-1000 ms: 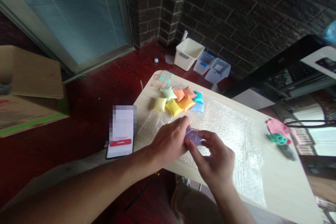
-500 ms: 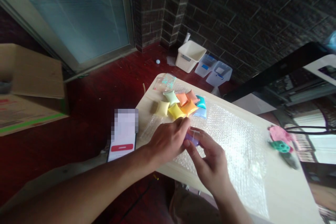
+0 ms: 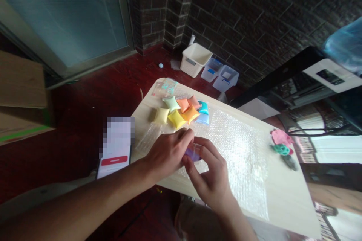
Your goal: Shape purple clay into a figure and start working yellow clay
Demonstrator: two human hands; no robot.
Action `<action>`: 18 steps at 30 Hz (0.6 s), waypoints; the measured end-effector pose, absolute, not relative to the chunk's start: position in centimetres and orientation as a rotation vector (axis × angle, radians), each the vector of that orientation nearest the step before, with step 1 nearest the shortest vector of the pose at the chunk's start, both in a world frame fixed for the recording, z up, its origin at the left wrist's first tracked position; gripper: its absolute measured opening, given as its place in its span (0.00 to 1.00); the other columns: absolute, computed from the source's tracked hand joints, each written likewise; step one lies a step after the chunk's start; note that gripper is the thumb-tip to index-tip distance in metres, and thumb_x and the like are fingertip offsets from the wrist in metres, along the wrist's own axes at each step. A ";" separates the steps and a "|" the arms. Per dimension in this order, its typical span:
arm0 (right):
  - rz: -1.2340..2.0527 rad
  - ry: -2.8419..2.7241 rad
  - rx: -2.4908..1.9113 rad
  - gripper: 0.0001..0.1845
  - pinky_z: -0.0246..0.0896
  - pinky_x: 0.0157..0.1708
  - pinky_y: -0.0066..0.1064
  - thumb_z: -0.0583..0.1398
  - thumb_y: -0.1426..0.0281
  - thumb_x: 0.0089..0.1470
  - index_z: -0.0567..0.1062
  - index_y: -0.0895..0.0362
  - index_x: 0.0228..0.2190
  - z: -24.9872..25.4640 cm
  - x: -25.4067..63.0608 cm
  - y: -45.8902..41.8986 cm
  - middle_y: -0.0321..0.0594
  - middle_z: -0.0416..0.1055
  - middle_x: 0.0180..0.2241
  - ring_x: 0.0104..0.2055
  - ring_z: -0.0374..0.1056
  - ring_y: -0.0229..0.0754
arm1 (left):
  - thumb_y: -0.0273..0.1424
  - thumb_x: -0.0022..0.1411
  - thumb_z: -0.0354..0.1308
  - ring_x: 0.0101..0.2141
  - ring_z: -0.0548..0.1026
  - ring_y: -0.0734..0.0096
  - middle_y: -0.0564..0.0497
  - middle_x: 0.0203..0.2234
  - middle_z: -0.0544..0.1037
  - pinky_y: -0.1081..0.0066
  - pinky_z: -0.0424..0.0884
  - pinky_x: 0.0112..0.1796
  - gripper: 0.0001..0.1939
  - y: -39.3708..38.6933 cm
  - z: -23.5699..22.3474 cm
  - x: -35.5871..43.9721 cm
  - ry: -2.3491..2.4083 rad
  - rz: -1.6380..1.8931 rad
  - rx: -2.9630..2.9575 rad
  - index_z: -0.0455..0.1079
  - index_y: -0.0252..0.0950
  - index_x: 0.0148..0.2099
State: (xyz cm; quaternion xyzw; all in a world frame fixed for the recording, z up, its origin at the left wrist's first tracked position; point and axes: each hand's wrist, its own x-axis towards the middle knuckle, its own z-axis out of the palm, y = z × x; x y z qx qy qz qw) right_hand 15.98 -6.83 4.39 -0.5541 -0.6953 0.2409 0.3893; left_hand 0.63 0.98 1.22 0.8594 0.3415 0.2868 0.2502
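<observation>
Head view swung rightward over the last half second: table (image 3: 294, 196), packets and both hands now sit further left in frame, and more of a blue translucent bottle (image 3: 346, 45) shows at upper right. Hands keep roughly the same place over the table's near side.

Purple packet (image 3: 193, 153) held between the two hands, above bubble wrap (image 3: 243, 154). Left hand (image 3: 168, 152) curled tight at the packet's left end; its fingertips hidden, exact grip cannot be told. Right hand (image 3: 215, 169) grasping the other side, thumb below, index finger arched over the top.

Just beyond the hands, a close cluster of pillow-shaped packets: pale yellow (image 3: 161, 116), bright yellow (image 3: 177, 119), orange (image 3: 191, 114), pale green (image 3: 171, 103), two orange-pink, turquoise (image 3: 203, 107), light blue (image 3: 202, 119). Clear printed bag (image 3: 166, 88) near the far left corner.

Phone (image 3: 114, 160) by the left edge, screen partly pixelated; support unclear. Pink (image 3: 281, 137) and green (image 3: 280, 149) objects together, well to the right.
</observation>
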 end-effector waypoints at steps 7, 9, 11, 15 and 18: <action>0.612 -1.555 -1.435 0.13 0.74 0.50 0.45 0.61 0.68 0.68 0.81 0.50 0.51 3.4 17.0 -6.9 0.46 0.79 0.50 0.51 0.76 0.51 | 0.27 0.54 0.63 0.34 0.76 0.67 0.50 0.37 0.78 0.68 0.72 0.35 0.17 1.4 1.8 1.4 0.741 0.895 1.804 0.66 0.39 0.46; 0.713 -1.409 -1.413 0.15 0.74 0.46 0.44 0.58 0.65 0.71 0.80 0.49 0.53 2.8 17.6 -6.7 0.45 0.78 0.49 0.48 0.75 0.50 | 0.30 0.55 0.63 0.35 0.76 0.66 0.48 0.40 0.78 0.67 0.74 0.36 0.22 1.8 1.7 1.4 0.636 0.839 1.504 0.67 0.38 0.53; 0.797 -1.318 -1.335 0.21 0.74 0.39 0.43 0.50 0.62 0.72 0.80 0.49 0.53 2.3 18.2 -6.4 0.46 0.76 0.47 0.44 0.74 0.50 | 0.33 0.61 0.59 0.34 0.76 0.67 0.48 0.38 0.78 0.66 0.74 0.35 0.19 2.1 1.5 1.6 0.578 0.773 1.206 0.68 0.36 0.54; 0.876 -1.304 -1.239 0.29 0.72 0.35 0.44 0.45 0.60 0.69 0.79 0.51 0.57 1.7 18.5 -5.9 0.46 0.72 0.42 0.40 0.71 0.50 | 0.44 0.67 0.62 0.32 0.76 0.68 0.48 0.34 0.78 0.68 0.73 0.33 0.16 2.6 1.2 2.0 0.580 0.761 0.880 0.74 0.34 0.44; 0.837 -1.328 -1.262 0.26 0.71 0.36 0.43 0.48 0.62 0.70 0.79 0.49 0.59 1.6 18.6 -5.9 0.44 0.71 0.40 0.38 0.70 0.48 | 0.43 0.64 0.68 0.31 0.76 0.71 0.48 0.33 0.79 0.70 0.73 0.33 0.17 2.8 1.1 2.0 0.575 0.809 0.817 0.77 0.32 0.42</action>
